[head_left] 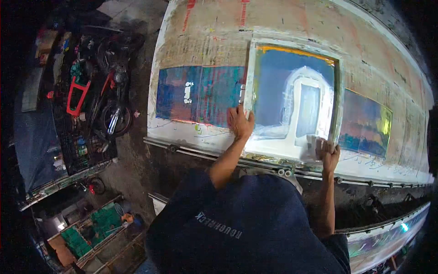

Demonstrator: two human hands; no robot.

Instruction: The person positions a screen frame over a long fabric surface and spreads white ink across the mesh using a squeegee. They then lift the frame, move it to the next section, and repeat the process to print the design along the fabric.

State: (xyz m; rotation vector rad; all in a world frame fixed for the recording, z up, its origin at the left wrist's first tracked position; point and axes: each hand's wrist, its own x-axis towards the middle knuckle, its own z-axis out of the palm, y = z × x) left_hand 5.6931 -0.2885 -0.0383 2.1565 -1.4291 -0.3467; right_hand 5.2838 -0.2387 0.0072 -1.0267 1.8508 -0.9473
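A screen-printing frame lies on the long printing table, its blue mesh facing up. White ink pools along its near side and forms an arch around a pale blue rectangle. Orange tape or ink lines the far inner edge. My left hand grips the frame's left rail near the front. At the near right corner, my right hand has its fingers curled around a blurred grey squeegee-like blade, whose exact shape is smeared.
Dark blue-green printed panels lie left of the frame, and a purple-yellow panel lies right. A metal rail with rollers runs along the table's near edge. A motorcycle stands at left. Another table is at lower right.
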